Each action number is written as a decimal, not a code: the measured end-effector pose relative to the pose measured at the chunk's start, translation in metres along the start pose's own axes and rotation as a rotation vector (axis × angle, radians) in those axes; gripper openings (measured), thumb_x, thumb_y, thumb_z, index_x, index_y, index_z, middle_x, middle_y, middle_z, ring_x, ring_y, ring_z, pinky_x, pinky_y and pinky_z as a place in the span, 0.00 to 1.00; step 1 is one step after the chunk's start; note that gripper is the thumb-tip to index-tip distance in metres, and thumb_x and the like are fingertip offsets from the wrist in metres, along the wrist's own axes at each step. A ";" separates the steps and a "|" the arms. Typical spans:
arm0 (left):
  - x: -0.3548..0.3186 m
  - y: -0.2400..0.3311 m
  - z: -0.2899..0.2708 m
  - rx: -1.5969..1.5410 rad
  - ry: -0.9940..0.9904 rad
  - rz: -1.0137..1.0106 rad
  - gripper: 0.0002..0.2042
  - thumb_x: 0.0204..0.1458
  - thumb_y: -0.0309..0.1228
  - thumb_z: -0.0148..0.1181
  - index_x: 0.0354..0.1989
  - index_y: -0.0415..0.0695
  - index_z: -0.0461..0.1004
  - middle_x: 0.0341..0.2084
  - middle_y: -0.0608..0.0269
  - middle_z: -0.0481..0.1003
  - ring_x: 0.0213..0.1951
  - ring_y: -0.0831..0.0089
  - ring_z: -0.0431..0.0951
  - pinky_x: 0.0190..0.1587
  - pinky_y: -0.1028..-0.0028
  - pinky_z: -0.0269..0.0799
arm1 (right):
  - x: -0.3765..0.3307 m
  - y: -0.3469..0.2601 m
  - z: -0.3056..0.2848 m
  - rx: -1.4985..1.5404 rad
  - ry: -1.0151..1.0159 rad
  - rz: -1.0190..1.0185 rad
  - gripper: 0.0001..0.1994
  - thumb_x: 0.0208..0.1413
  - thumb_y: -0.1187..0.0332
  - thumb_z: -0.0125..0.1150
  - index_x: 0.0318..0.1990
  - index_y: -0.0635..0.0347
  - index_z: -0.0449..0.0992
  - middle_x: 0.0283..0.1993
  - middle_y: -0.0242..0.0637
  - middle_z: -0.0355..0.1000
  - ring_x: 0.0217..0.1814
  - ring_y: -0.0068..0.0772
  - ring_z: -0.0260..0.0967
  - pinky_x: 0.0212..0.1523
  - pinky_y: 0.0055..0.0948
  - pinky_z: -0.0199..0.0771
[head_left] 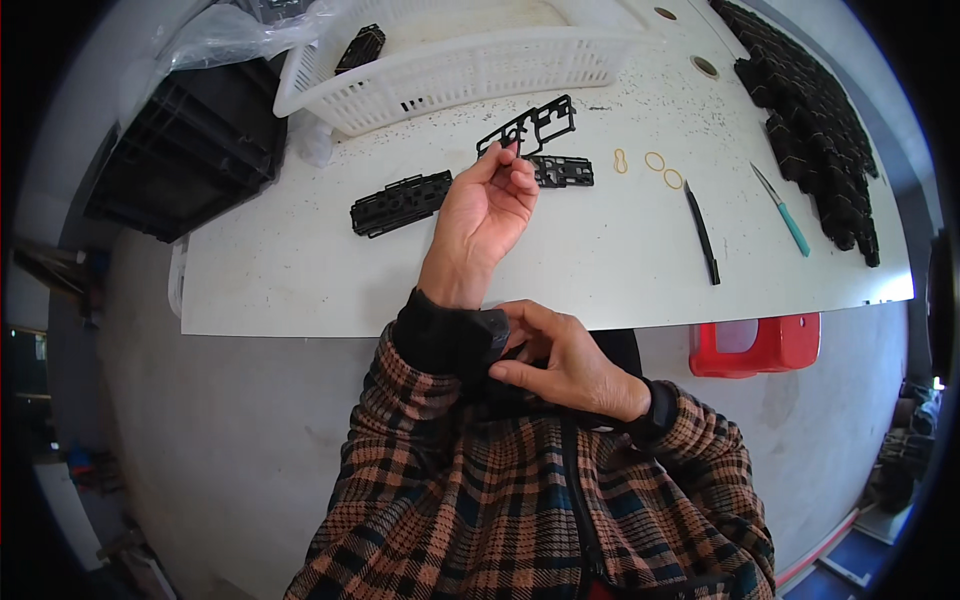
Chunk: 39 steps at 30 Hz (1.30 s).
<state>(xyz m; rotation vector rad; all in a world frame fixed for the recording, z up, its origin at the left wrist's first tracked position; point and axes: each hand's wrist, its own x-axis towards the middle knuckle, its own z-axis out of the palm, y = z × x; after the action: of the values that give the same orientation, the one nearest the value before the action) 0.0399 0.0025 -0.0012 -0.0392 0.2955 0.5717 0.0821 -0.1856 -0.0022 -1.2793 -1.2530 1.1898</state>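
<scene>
My left hand [487, 208] is raised over the white table, palm turned up. Its fingertips are closed on a thin black plastic frame [556, 118] with open cut-outs. Just beyond the hand lies a flat black plastic part [566, 172], partly covered by the fingers. To the left of the wrist rests a thicker black part [400, 204]. At the table's near edge my right hand [578, 368] reaches across to my left wrist. Its thumb and fingers close around the dark cuff [482, 332] there; some fingertips are hidden.
A white plastic basket [480, 72] stands at the back, with a black part [361, 48] inside. A black crate [190, 150] is at left. Rubber bands [655, 161], a black pen-like tool [702, 235] and a teal-handled knife [788, 222] lie right, near stacked black parts [815, 140]. A red stool [790, 345] stands below.
</scene>
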 end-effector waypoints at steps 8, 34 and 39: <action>0.015 -0.009 0.000 0.081 0.042 0.181 0.08 0.60 0.28 0.55 0.34 0.34 0.71 0.25 0.61 0.74 0.30 0.69 0.74 0.31 0.75 0.73 | 0.006 -0.003 0.001 0.392 -0.054 0.137 0.26 0.56 0.70 0.64 0.58 0.66 0.58 0.36 0.38 0.75 0.36 0.24 0.76 0.37 0.22 0.79; 0.012 -0.037 0.012 0.556 -0.092 0.505 0.09 0.61 0.32 0.56 0.31 0.39 0.71 0.23 0.63 0.74 0.24 0.73 0.74 0.27 0.75 0.72 | 0.003 -0.027 0.003 0.288 0.009 0.246 0.22 0.55 0.70 0.66 0.50 0.67 0.58 0.28 0.41 0.76 0.31 0.27 0.78 0.30 0.21 0.80; 0.019 -0.031 0.003 0.300 -0.098 0.233 0.09 0.61 0.32 0.55 0.34 0.38 0.71 0.25 0.63 0.73 0.29 0.71 0.74 0.31 0.74 0.73 | 0.002 -0.025 0.002 -0.079 0.022 0.128 0.26 0.52 0.69 0.69 0.51 0.66 0.57 0.28 0.40 0.76 0.29 0.23 0.76 0.28 0.17 0.75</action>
<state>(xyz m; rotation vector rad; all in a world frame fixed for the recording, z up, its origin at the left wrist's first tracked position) 0.0730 -0.0131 -0.0052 0.3159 0.2898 0.7526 0.0780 -0.1829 0.0227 -1.4449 -1.2282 1.2232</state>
